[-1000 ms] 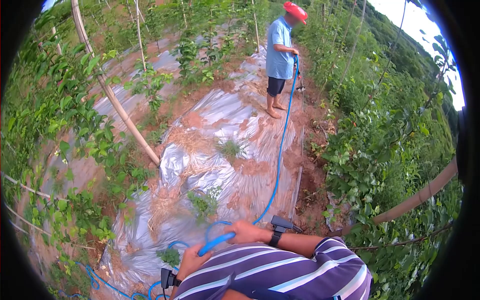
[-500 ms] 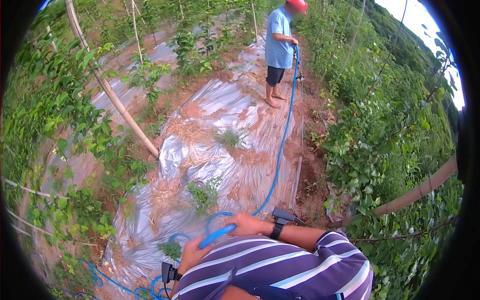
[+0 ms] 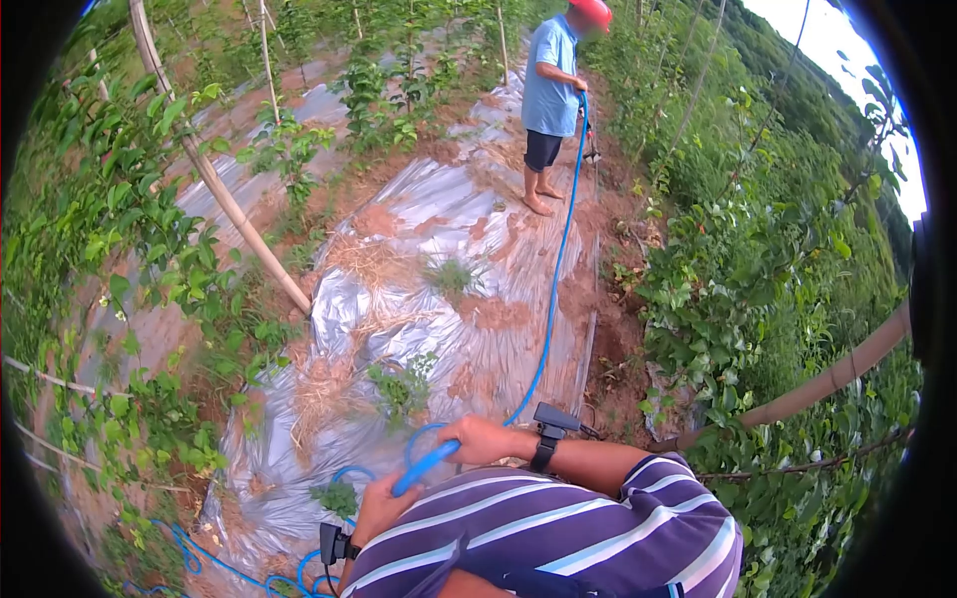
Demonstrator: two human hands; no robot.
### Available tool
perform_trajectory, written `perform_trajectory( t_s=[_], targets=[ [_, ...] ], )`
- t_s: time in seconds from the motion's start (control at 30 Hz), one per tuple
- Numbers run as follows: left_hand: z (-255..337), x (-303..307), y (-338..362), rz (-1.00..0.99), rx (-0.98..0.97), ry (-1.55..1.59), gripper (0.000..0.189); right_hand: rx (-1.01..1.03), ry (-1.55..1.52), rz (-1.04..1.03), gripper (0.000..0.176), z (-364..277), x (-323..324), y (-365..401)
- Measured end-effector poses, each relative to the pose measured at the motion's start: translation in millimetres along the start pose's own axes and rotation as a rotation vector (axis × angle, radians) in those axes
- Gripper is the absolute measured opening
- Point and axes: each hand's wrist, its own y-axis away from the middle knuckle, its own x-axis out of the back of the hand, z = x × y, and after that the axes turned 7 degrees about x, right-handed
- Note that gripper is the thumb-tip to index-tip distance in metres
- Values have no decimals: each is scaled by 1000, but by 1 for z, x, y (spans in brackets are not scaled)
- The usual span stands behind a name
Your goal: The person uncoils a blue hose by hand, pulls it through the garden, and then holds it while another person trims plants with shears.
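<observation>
A blue hose [image 3: 427,467] crosses in front of my body, close to the striped shirt. My left hand [image 3: 381,502] is closed round its lower end at the bottom of the view. A little higher and to the right, my right hand [image 3: 478,440] also grips the hose, its fingers partly hidden. From there the hose loops behind my right hand and runs up the row to a co-worker [image 3: 551,85] in a light blue shirt and red headgear, who holds it at waist height. More blue loops [image 3: 299,576] lie on the ground at lower left.
Silvery plastic sheeting [image 3: 399,339] with soil and straw covers the ground ahead. A slanted wooden pole [image 3: 221,194] and climbing plants stand at left. Dense foliage [image 3: 738,299] lines the right, where another thick pole [image 3: 837,381] crosses low. Thin wires cross the lower left.
Both hands keep their hold on the hose and have shifted very slightly in view. The co-worker appears a little further left, as the whole scene moves slightly left.
</observation>
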Motion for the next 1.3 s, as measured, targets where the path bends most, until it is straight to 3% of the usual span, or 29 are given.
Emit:
perform_trajectory(
  t_s=[0.13, 0.23, 0.33, 0.87, 1.3],
  targets=[
    [-1, -2, 0, 7, 8, 32, 22, -71, 58, -47, 16, -18, 5, 8],
    [-7, -4, -6, 15, -37, 6, 22, 28, -18, 33, 12, -8, -6, 14],
    [-1, -2, -3, 13, -41, -35, 22, -71, -140, -2, 16, -7, -7, 15],
    [4, -8, -7, 8, -47, -20, 20, -97, -57, 30, 14, -3, -3, 20],
    [-8, -7, -7, 23, 64, -24, 22, -92, -111, 36, 15, 2, -8, 15]
  ],
)
